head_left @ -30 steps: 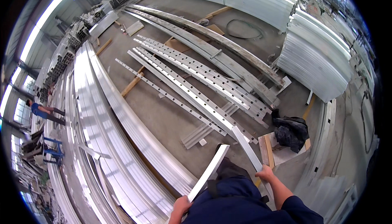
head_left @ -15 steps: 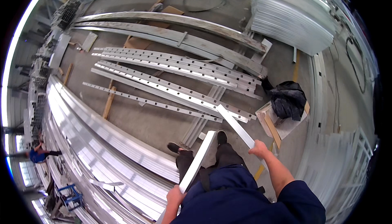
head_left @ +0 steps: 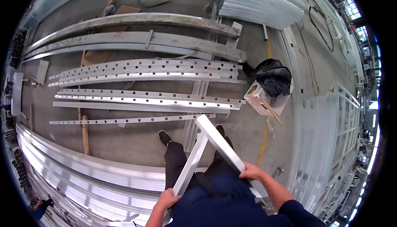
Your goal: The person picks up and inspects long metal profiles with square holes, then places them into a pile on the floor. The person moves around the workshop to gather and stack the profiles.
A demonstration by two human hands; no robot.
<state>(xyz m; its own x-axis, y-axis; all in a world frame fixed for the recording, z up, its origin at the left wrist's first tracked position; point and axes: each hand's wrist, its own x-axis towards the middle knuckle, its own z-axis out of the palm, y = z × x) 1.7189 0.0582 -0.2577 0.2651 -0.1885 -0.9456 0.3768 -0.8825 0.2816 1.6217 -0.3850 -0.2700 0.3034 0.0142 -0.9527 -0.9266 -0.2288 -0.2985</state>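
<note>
My left hand (head_left: pixel 168 198) is closed round a silver-white rectangular metal bar (head_left: pixel 191 163) that slants up and to the right. In my right hand (head_left: pixel 251 172), also closed, is a second metal bar (head_left: pixel 221 143), slanting up and to the left. Their far ends come together in front of my legs, the right bar's end lying over the left one's. Whether they touch there I cannot tell. The lower end of the left bar is hidden by my hand and arm. Beyond them on the floor lies a thin metal strip with square holes (head_left: pixel 136 121).
Several punched metal profiles (head_left: pixel 144 96) and long dusty beams (head_left: pixel 136 40) lie farther off. Long profiles (head_left: pixel 103 173) are stacked at left. A box (head_left: pixel 264 103) with a black plastic bag (head_left: pixel 273 78) stands at right, near stacked sheets (head_left: pixel 260 3). Another person (head_left: pixel 39 208) is far left.
Both bars have swung toward each other, and their far ends now overlap in view. My right hand has moved slightly left and down. The view has turned to the right.
</note>
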